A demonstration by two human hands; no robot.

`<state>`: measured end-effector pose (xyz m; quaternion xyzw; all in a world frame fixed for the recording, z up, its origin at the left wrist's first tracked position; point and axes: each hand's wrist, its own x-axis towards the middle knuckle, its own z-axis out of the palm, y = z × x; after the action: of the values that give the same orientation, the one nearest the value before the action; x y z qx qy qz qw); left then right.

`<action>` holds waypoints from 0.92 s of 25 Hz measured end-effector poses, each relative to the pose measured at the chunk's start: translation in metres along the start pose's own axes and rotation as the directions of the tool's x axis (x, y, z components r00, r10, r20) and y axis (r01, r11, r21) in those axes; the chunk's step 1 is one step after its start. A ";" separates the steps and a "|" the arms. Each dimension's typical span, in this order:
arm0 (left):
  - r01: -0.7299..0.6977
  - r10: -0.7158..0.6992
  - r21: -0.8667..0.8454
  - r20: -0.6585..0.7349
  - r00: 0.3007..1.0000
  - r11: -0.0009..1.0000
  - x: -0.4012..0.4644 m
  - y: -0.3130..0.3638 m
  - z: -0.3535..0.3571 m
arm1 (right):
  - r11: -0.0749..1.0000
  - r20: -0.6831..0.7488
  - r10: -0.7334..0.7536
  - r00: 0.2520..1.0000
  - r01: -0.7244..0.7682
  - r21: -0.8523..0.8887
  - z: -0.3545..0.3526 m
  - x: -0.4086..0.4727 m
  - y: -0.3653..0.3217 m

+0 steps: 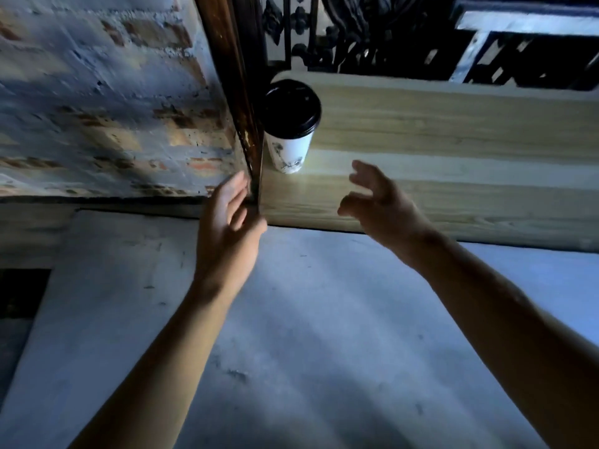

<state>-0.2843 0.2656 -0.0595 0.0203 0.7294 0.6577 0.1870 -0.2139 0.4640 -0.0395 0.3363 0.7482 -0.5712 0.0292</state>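
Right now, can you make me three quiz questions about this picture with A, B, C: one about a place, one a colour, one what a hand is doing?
1. Where does the cup stand?
A) on the pale wooden ledge, beside the dark post
B) on a plate
C) in a hand

2. What colour is the cup's lid?
A) white
B) red
C) black

3. What is the right hand doing?
A) gripping the cup
B) held out, fingers loose, holding nothing
C) pressing on the lid

1 A: its base rests on the ledge next to the post.
2 C: the lid is black above the white cup.
3 B: a gap shows between its fingers and the cup.
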 end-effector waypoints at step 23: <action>-0.127 -0.005 0.470 0.271 0.963 0.873 -0.374 -0.054 0.072 | 0.837 0.165 -0.157 0.974 0.220 -0.501 -0.108 -0.350 0.101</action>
<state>0.0967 0.2243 -0.0241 0.1767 0.8380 0.4517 0.2501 0.1478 0.4065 0.0636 0.2069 0.9001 -0.3687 0.1055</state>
